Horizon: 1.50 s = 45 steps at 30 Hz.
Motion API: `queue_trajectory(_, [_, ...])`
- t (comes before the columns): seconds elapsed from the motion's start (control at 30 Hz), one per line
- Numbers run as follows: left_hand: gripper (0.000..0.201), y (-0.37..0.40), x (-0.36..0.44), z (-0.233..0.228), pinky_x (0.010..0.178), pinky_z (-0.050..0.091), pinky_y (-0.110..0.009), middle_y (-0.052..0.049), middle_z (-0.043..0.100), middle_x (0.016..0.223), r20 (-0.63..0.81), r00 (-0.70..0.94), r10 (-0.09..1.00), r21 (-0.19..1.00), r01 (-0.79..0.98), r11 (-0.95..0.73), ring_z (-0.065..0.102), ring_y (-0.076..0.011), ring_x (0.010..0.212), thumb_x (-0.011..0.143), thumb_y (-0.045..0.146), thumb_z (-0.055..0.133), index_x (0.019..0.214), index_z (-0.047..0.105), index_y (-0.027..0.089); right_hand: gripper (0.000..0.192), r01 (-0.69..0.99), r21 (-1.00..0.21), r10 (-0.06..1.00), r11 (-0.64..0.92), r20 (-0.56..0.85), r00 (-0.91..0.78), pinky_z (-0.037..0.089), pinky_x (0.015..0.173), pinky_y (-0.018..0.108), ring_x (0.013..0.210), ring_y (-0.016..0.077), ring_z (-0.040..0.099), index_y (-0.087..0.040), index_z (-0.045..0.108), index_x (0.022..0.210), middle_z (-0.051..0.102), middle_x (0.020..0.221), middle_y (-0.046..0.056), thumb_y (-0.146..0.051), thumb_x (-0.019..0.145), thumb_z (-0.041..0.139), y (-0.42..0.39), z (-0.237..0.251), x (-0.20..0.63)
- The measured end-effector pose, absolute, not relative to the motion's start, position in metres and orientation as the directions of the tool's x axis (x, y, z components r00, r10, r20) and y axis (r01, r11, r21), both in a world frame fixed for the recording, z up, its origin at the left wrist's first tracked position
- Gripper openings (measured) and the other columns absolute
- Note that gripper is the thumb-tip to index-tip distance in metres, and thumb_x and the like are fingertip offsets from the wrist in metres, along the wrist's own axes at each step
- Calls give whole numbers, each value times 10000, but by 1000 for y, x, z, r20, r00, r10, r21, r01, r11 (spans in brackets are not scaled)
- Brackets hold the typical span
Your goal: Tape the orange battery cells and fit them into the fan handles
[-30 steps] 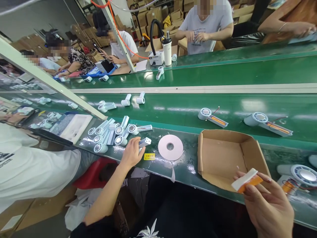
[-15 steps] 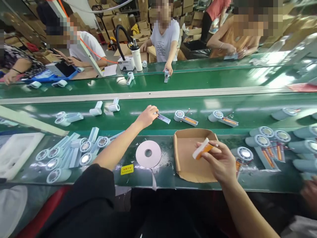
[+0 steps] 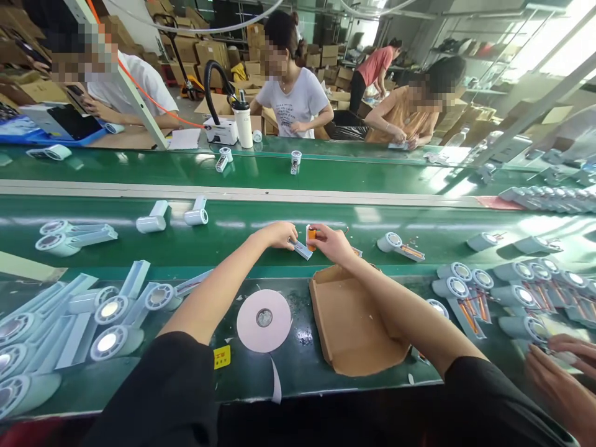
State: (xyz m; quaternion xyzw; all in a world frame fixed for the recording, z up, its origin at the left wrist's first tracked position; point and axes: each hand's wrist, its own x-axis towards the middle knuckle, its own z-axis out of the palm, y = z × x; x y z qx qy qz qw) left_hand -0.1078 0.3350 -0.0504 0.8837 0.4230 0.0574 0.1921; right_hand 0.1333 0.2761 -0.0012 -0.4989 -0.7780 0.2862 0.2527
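Note:
Over the green conveyor belt [image 3: 242, 226], my left hand [image 3: 279, 236] is closed on a pale blue handheld fan housing [image 3: 302, 250]. Only the housing's handle end shows; my fingers cover the rest. Close beside it, my right hand [image 3: 331, 241] pinches an orange battery [image 3: 311, 236] with a white strip along its side. The battery is just right of the handle's end; whether they touch I cannot tell. Below my hands lie a roll of white tape [image 3: 251, 335] and a shallow cardboard tray [image 3: 321, 323]. My right forearm passes over the tray.
Fan housings [image 3: 112, 310] are heaped at left. More, with orange parts in their handles [image 3: 465, 307], stand at right, near another person's hands [image 3: 554, 372]. A yellow card [image 3: 222, 357] lies by the tape. Across the belt are co-workers and a white tumbler [image 3: 243, 124].
My right hand has carried the battery forward and left from above the tray to the housing in my left hand. The co-worker opposite has drawn a hand back, leaving a fan on the belt.

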Motion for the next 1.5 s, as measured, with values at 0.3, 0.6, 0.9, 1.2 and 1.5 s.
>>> queue_trajectory(0.3, [88,339,-94,-39,774,509,-248,3,769,910,-129,608,783,417,750,-514,708,-162,894,889,262,707,820,750,228,229,772,-489,900,406,70,-429,558,803,305,850,222,784,-291,709,1179,846,912,7,-282,953,673,283,-14,133])
queue_trajectory(0.6, [350,317,-72,-20,972,609,-448,-79,683,1309,-161,421,892,463,831,-309,685,-262,1137,1030,435,652,1265,685,178,328,833,-225,845,506,-63,-531,509,712,331,847,312,790,-219,722,1299,840,930,114,-259,1003,589,275,-16,124])
queue_trajectory(0.9, [326,318,-54,-23,983,606,-447,-100,673,1340,-143,378,915,520,815,-255,681,-235,1137,1040,418,641,1283,678,204,389,846,-83,805,527,-269,-529,556,897,371,1106,321,764,-309,720,1383,816,1211,107,-402,1043,557,287,-17,112])
queue_trajectory(1.2, [437,283,-156,0,1134,482,-369,-93,683,1433,8,6,1000,461,887,-9,615,-253,1323,1027,427,604,1423,630,247,395,884,53,866,465,-238,-441,553,884,382,1095,321,760,-293,713,1401,799,1229,136,-325,1046,543,289,15,132])
queue_trajectory(1.5, [620,245,-369,-10,1110,457,-549,-217,549,1558,-14,-484,875,347,819,458,533,-445,1399,933,587,621,1429,651,217,452,788,-201,792,582,-80,-606,515,1086,406,1326,301,661,-303,656,1459,687,1489,75,-455,1050,537,306,42,-8])
